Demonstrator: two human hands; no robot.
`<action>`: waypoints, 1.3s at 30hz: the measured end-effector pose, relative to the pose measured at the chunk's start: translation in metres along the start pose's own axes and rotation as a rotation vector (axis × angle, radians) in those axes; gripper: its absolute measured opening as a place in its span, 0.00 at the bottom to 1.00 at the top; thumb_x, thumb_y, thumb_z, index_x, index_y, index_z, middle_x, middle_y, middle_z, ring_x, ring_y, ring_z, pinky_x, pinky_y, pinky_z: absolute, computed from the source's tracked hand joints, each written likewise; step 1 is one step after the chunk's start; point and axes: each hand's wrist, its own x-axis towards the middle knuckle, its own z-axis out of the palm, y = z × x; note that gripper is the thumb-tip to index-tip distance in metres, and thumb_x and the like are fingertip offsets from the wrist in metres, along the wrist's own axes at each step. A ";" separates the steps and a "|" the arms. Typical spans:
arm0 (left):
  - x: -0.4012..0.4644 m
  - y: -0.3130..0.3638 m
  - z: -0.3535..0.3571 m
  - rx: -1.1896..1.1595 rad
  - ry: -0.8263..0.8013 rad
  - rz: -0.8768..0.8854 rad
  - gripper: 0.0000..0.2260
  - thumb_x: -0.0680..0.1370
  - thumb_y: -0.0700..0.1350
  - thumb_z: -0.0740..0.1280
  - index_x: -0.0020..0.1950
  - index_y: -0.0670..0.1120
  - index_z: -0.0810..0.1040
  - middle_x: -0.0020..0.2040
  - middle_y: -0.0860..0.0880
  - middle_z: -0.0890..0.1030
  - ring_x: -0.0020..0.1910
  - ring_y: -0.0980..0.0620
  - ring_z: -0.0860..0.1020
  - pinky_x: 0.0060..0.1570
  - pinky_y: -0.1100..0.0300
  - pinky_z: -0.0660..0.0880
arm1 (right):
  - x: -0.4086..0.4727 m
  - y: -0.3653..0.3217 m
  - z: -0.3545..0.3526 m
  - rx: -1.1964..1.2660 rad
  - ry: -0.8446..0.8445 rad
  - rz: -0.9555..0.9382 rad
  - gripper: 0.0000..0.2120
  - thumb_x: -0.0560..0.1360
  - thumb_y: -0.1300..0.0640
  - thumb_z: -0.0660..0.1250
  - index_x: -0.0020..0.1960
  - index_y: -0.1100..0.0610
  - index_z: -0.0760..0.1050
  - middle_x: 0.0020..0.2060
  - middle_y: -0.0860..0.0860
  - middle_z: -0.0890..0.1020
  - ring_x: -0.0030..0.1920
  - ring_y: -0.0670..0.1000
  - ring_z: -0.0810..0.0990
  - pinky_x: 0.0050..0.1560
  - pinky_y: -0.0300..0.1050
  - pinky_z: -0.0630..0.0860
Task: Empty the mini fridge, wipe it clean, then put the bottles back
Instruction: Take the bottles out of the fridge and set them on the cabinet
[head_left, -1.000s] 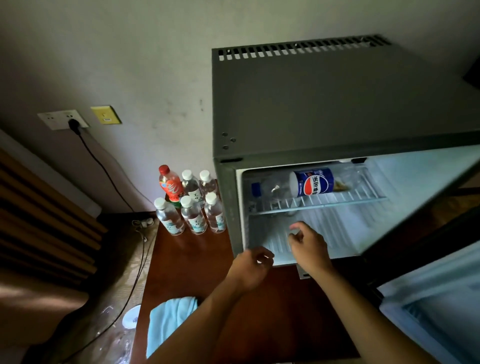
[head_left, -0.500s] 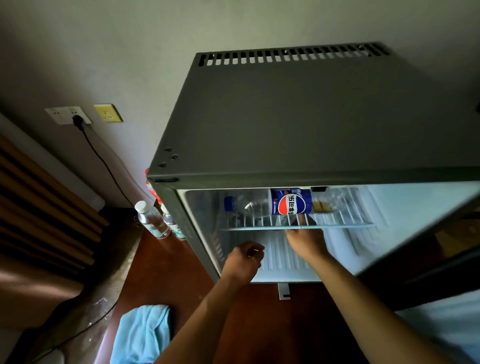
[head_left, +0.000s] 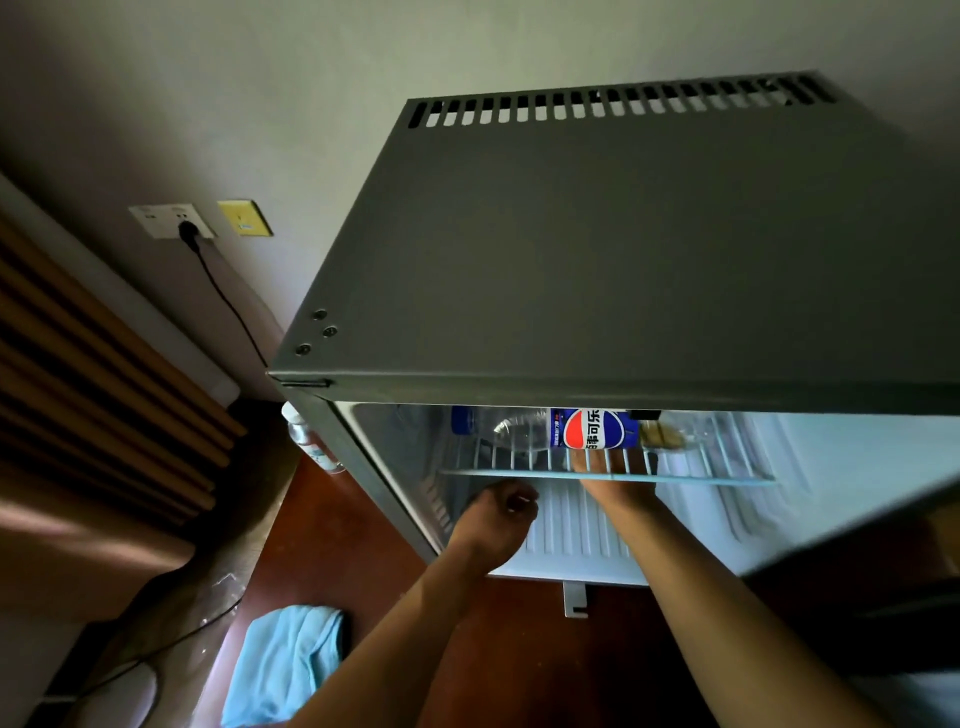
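1. The dark grey metal mini fridge stands open in front of me on a reddish-brown wooden top, and I take it as the landmark for everything else
2. Inside the fridge, on its white wire shelf near the top of the cavity, lies a clear plastic cola bottle with a blue, red and white label
3. That bottle lies on its side, its long axis running across the fridge from left wall to right wall, parallel to the shelf's front bar; the blue cap points to the fridge's left wall and the base to the right
4. My right hand reaches into the fridge from below the shelf; the fingers go up behind the wires just under the bottle's label, and I cannot tell whether they touch the bottle or how they are set
5. My left hand hovers at the fridge's lower opening, left of my right hand, fingers curled into a loose fist with nothing in it
6. Just outside the fridge's left wall one clear water bottle with a white cap stands upright, mostly hidden by the fridge
7. In front of the fridge, to its lower left, a light blue cloth lies crumpled
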 end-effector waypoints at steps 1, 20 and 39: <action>-0.001 0.000 0.000 0.005 0.001 0.001 0.05 0.80 0.45 0.66 0.52 0.54 0.79 0.48 0.52 0.82 0.46 0.52 0.80 0.49 0.57 0.77 | -0.002 0.002 0.000 -0.014 0.003 -0.049 0.15 0.83 0.65 0.50 0.41 0.56 0.67 0.22 0.48 0.77 0.23 0.40 0.77 0.27 0.32 0.75; -0.047 -0.024 -0.006 0.248 0.017 0.080 0.09 0.79 0.50 0.65 0.58 0.56 0.80 0.46 0.61 0.80 0.43 0.60 0.78 0.38 0.73 0.68 | -0.042 -0.030 -0.036 0.692 -0.477 0.340 0.16 0.77 0.52 0.68 0.63 0.57 0.74 0.49 0.55 0.84 0.44 0.55 0.84 0.41 0.46 0.80; -0.076 -0.058 -0.030 0.334 -0.174 0.129 0.10 0.78 0.49 0.67 0.58 0.56 0.81 0.48 0.57 0.82 0.50 0.57 0.80 0.44 0.65 0.71 | -0.072 -0.079 -0.104 0.716 -0.588 0.574 0.09 0.72 0.46 0.70 0.46 0.49 0.73 0.36 0.46 0.82 0.37 0.50 0.80 0.35 0.43 0.77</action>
